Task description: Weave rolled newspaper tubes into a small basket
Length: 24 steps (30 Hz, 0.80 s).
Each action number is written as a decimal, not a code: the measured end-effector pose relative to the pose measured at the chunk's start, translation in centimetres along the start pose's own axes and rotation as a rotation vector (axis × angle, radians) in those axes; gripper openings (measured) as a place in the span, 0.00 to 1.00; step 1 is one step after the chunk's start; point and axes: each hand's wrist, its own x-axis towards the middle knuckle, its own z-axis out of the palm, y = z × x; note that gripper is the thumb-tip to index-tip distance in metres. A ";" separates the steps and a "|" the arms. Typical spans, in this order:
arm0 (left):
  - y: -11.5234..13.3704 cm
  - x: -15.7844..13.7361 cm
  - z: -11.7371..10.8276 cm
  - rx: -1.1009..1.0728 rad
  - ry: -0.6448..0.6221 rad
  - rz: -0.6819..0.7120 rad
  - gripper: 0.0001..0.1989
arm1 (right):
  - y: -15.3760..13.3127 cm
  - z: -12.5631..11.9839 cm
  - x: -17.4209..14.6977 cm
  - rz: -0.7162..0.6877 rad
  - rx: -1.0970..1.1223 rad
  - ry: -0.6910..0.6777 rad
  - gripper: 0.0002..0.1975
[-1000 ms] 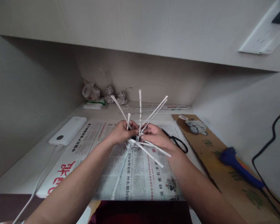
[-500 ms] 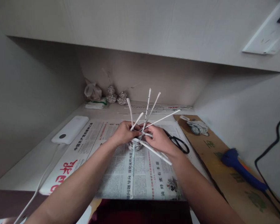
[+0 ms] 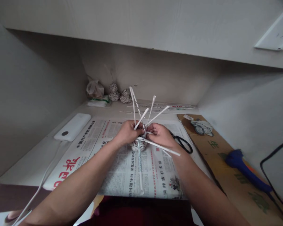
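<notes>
A small round weave of rolled newspaper strips [image 3: 138, 145] stands on the newspaper between my hands. Several white paper sticks fan out of its top, one toward me [image 3: 141, 175] and one to the right [image 3: 163, 147]. My left hand [image 3: 129, 131] is closed around the weave's upper left side, its fingertips at the base of the sticks. My right hand [image 3: 160, 135] pinches a paper strip at the right of the rim. The fingers partly hide the top of the weave.
Newspaper [image 3: 118, 175] covers the tabletop. Black-handled scissors [image 3: 184, 144] lie right of my hand, and a blue glue gun [image 3: 248, 171] rests on cardboard [image 3: 217, 160]. A white power bank [image 3: 73, 127] is at left. Two woven gourd shapes [image 3: 113, 92] and loose paper sticks [image 3: 160, 108] are behind.
One long printed stick has swung from upright over to the left. My right hand has shifted slightly at the rim, and the view has tilted a little.
</notes>
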 end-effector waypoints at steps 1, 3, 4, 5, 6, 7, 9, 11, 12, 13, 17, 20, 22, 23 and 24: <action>-0.1 0.0 0.0 0.000 -0.010 0.002 0.03 | -0.1 -0.1 0.0 0.001 -0.017 -0.004 0.07; -0.3 0.1 0.0 0.000 -0.026 0.008 0.03 | -0.4 -0.2 -0.1 0.018 -0.026 -0.010 0.07; -0.4 0.1 0.1 0.003 -0.029 0.013 0.03 | -0.5 -0.2 -0.1 0.034 -0.012 -0.013 0.08; -0.5 0.2 0.1 0.010 -0.029 0.023 0.03 | -0.7 -0.3 -0.2 0.054 0.014 -0.019 0.09; -0.7 0.2 0.1 0.018 -0.027 0.036 0.03 | -0.8 -0.3 -0.2 0.077 0.048 -0.029 0.09; -0.8 0.2 0.1 0.026 -0.026 0.049 0.03 | -0.9 -0.4 -0.3 0.103 0.090 -0.042 0.10; -0.8 0.3 0.0 0.031 -0.024 0.072 0.03 | -1.1 -0.5 -0.4 0.149 0.171 -0.063 0.09; -0.7 0.2 0.0 0.034 -0.031 0.087 0.03 | -1.1 -0.7 -0.4 0.182 0.203 -0.063 0.09; -0.6 0.2 0.0 0.039 -0.037 0.087 0.03 | -1.0 -0.7 -0.4 0.194 0.207 -0.054 0.10; -0.5 0.1 0.0 0.045 -0.040 0.084 0.03 | -1.0 -0.8 -0.4 0.205 0.207 -0.045 0.10; -0.1 0.0 0.0 0.053 -0.043 0.069 0.02 | -1.0 -0.9 -0.3 0.243 0.211 -0.054 0.11; 0.0 0.0 -0.1 0.047 -0.059 0.081 0.02 | -1.3 -0.9 -0.3 0.244 0.175 -0.059 0.10; -0.1 0.1 -0.3 0.028 -0.068 0.088 0.03 | -1.3 -0.8 -0.2 0.215 0.153 -0.030 0.09; -0.2 0.2 -0.4 0.006 -0.070 0.087 0.04 | -1.2 -0.8 -0.1 0.194 0.148 -0.007 0.09; -0.3 0.3 -0.5 -0.025 -0.071 0.080 0.05 | -1.1 -0.7 -0.1 0.175 0.147 0.011 0.09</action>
